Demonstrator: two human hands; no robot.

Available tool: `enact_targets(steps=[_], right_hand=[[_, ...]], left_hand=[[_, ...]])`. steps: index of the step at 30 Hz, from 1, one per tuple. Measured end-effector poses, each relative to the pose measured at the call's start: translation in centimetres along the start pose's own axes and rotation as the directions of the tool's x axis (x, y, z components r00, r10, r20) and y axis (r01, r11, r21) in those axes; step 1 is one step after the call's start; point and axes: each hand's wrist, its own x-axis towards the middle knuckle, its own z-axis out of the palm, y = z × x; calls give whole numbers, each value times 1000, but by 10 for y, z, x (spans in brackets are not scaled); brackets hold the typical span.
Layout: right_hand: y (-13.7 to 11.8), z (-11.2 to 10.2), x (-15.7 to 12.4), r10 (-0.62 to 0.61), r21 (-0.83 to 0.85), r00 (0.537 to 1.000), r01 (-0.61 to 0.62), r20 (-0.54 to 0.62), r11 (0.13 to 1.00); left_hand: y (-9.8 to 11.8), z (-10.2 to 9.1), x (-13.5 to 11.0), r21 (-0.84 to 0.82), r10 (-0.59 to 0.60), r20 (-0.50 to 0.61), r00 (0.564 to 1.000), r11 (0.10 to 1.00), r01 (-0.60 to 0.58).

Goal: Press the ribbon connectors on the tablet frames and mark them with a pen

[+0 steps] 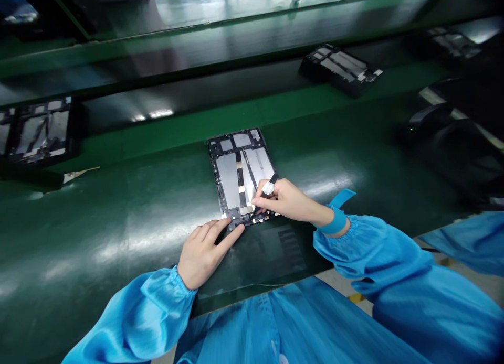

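An opened tablet point(227, 178) lies flat on the green bench, with its silver battery cells, black frame and a flat ribbon cable point(241, 180) down the middle in sight. My left hand point(202, 251) rests at its lower left corner, fingers stretched and apart, touching the near edge. Pinched in my right hand point(289, 199) are black tweezers point(274, 179) with a white wrap near the top. Their tip points down at the tablet's near edge, close to the cable's lower end. Whether the tip touches a part I cannot tell.
More opened tablets point(340, 67) sit along the dark strip behind, with others point(43, 130) at the left. A pointed tool point(81, 173) lies at left. A dark device point(433, 117) with a green light stands at right. A blue wrist strap point(334, 221) circles my right wrist.
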Motion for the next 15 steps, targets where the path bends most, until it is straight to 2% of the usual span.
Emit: enact_targets(steps=[6, 15], right_hand=[[-2, 0, 1, -29, -24, 1000, 29, -1, 999], [-2, 1, 1, -94, -127, 995, 89, -32, 988]], left_hand=[[1, -3, -1, 60, 5, 34, 999, 998, -7], [10, -3, 12, 90, -89, 100, 991, 993, 80]])
